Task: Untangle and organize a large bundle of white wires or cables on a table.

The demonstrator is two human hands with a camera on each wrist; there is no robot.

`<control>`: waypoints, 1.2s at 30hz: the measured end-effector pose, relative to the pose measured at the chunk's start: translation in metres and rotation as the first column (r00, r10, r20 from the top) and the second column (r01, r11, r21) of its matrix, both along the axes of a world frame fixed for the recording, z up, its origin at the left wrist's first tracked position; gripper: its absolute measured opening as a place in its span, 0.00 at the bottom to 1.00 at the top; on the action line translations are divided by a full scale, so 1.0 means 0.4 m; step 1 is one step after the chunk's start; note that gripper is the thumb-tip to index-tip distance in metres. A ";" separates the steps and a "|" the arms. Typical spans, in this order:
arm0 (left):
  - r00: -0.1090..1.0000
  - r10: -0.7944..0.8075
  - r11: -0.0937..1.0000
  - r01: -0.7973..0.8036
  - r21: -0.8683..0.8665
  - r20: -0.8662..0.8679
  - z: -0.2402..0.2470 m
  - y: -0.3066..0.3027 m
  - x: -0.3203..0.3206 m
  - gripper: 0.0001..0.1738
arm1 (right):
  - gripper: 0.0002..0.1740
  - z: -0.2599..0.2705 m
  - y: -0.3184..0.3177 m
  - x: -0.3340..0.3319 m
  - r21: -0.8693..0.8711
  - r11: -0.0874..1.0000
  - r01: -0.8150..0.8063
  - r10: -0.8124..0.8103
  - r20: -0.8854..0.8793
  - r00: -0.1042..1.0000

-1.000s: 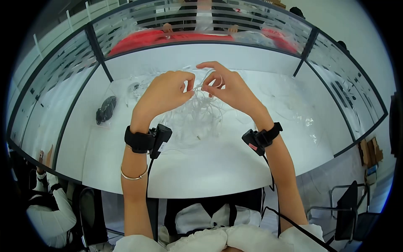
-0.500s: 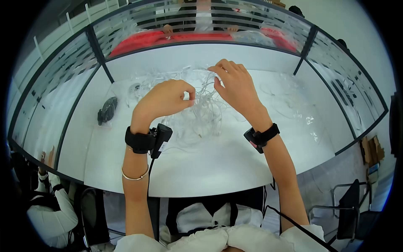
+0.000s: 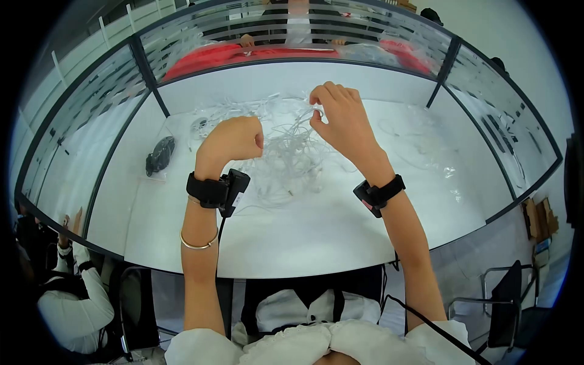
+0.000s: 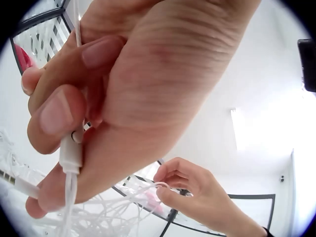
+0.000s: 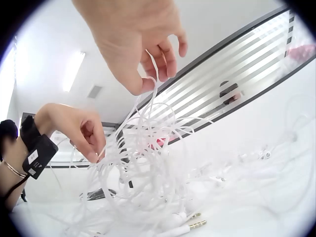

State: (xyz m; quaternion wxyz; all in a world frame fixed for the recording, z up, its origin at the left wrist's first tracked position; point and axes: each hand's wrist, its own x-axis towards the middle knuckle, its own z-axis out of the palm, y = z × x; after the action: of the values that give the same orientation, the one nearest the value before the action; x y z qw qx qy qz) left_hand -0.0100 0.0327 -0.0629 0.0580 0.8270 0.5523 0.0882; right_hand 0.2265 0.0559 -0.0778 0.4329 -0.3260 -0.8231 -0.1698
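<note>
A tangle of white earphone cables point(image 3: 291, 159) lies on the table between my hands. My left hand point(image 3: 232, 141) is at the tangle's left side with its fingers curled. In the left wrist view, its fingers close round a white earphone cable at a small white sleeve point(image 4: 70, 157), with strands hanging below. To the right and higher, my right hand point(image 3: 347, 118) pinches a looped strand point(image 5: 156, 81) between thumb and fingers, drawn up out of the tangle. Gold-tipped audio plugs point(image 5: 197, 224) lie at the foot of the heap.
A dark coiled bundle in a clear bag point(image 3: 160, 155) lies on the white table point(image 3: 304, 243) at the left. Clear plastic bags point(image 3: 420, 149) spread at the right. Low white partitions with dark frames point(image 3: 298, 61) enclose the table's back and sides. Another person sits beyond the left partition.
My left hand has moved left and curled tighter, away from my right hand. My right hand has shifted right and turned its back up. The tangle stays on the table.
</note>
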 end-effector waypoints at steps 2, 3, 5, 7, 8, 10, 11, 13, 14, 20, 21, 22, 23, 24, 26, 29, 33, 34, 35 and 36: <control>1.000 0.016 1.000 -0.016 -0.014 0.027 -0.013 0.016 -0.014 0.08 | 0.12 -0.015 0.011 0.007 -0.024 0.997 0.079 -0.079 -0.002 0.997; 0.999 0.053 0.999 -0.053 -0.007 0.011 -0.014 0.014 -0.014 0.08 | 0.12 -0.021 0.012 0.011 -0.054 0.993 0.101 -0.101 -0.003 0.995; 0.991 0.130 0.991 -0.130 0.022 -0.023 -0.003 0.013 -0.014 0.08 | 0.10 -0.026 0.017 0.016 -0.101 0.987 0.126 -0.126 0.011 0.992; 0.979 0.202 0.970 -0.203 0.133 0.027 -0.008 0.022 -0.022 0.07 | 0.09 -0.039 0.030 0.021 -0.218 0.976 -0.008 0.006 -0.010 1.000; 0.971 0.234 0.954 -0.240 0.181 0.053 -0.019 0.027 -0.028 0.07 | 0.08 -0.050 0.031 0.023 -0.280 0.957 -0.075 0.070 -0.026 0.997; 0.975 0.165 0.932 -0.204 0.301 0.152 -0.028 0.040 -0.034 0.08 | 0.05 -0.043 0.020 0.021 -0.461 0.881 -0.106 0.081 -0.074 0.994; 0.969 0.124 0.920 -0.194 0.341 0.215 -0.025 0.044 -0.035 0.09 | 0.05 -0.041 0.026 0.023 -0.531 0.831 -0.165 0.115 -0.125 0.985; 0.947 0.105 0.905 -0.218 0.366 0.304 0.012 0.021 -0.015 0.10 | 0.07 -0.028 0.038 0.033 -0.644 0.711 -0.283 0.183 -0.219 0.958; 0.936 0.156 0.906 -0.263 0.333 0.315 0.031 0.018 -0.012 0.10 | 0.10 -0.016 0.044 0.042 -0.719 0.561 -0.411 0.253 -0.324 0.912; 0.907 0.154 0.901 -0.292 0.321 0.391 0.044 -0.001 -0.025 0.10 | 0.13 -0.031 0.086 0.079 -0.767 0.375 -0.521 0.228 -0.468 0.853; 0.927 0.134 0.904 -0.259 0.341 0.350 0.041 0.001 -0.019 0.10 | 0.12 -0.035 0.086 0.076 -0.777 0.423 -0.466 0.197 -0.423 0.885; 0.938 0.085 0.925 -0.200 0.323 0.336 0.040 -0.003 -0.015 0.10 | 0.12 -0.037 0.084 0.074 -0.772 0.514 -0.374 0.156 -0.345 0.925; 0.945 0.038 0.944 -0.140 0.300 0.324 0.036 -0.009 0.000 0.10 | 0.11 -0.040 0.080 0.074 -0.756 0.594 -0.276 0.105 -0.267 0.958; 0.949 -0.011 0.958 -0.080 0.275 0.315 0.042 -0.019 0.018 0.10 | 0.11 -0.043 0.079 0.072 -0.728 0.664 -0.172 0.046 -0.190 0.981; 0.949 -0.028 0.981 -0.033 0.189 0.313 0.065 -0.039 0.044 0.10 | 0.11 -0.054 0.081 0.077 -0.589 0.804 -0.080 0.044 -0.075 0.996; 0.937 -0.048 0.989 -0.004 0.148 0.345 0.088 -0.053 0.055 0.09 | 0.11 -0.063 0.089 0.089 -0.555 0.825 -0.106 0.080 -0.071 0.994; 0.912 -0.028 0.975 -0.066 0.212 0.409 0.087 -0.035 0.018 0.08 | 0.12 -0.044 0.114 0.096 -0.649 0.678 -0.345 0.171 -0.317 0.933; 0.898 -0.004 0.972 -0.100 0.212 0.440 0.097 -0.038 0.013 0.08 | 0.12 -0.042 0.113 0.095 -0.655 0.642 -0.399 0.171 -0.384 0.907; 0.882 0.018 0.968 -0.132 0.212 0.470 0.106 -0.041 0.007 0.08 | 0.14 -0.038 0.109 0.096 -0.672 0.619 -0.407 0.142 -0.414 0.899; 0.865 0.039 0.964 -0.164 0.209 0.500 0.110 -0.039 -0.001 0.08 | 0.14 -0.041 0.109 0.097 -0.676 0.596 -0.433 0.136 -0.446 0.885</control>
State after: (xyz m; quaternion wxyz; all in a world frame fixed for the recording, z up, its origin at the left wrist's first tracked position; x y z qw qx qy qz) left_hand -0.0102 0.0169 -0.0191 0.0897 0.7474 0.5472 0.3659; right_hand 0.2651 0.0997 -0.0941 0.4158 -0.3631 -0.7683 0.3240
